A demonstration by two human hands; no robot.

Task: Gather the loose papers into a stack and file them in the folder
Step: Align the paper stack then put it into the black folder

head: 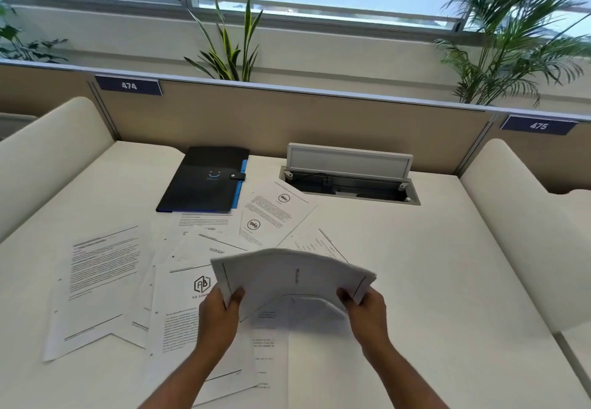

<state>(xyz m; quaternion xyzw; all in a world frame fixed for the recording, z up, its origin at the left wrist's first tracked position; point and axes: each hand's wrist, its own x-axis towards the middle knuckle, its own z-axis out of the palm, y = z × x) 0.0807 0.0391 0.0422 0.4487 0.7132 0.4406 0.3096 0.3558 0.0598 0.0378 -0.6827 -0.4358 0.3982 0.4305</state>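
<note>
A small stack of papers (287, 276) arches above the desk, held at both ends. My left hand (220, 316) grips its left edge and my right hand (367, 311) grips its right edge. Several loose printed sheets lie spread on the white desk (447, 264): a text page (99, 284) at the left, a logo page (188, 312) under my left arm, a page with round emblems (275, 210) further back. A black folder (204, 181) with a snap strap and blue tabs lies shut at the back, left of centre.
An open cable hatch (348, 178) with a raised lid is set into the desk at the back right. Cream side partitions (48, 152) flank the desk. A tan divider (287, 114) with number plates closes the back, with plants behind it.
</note>
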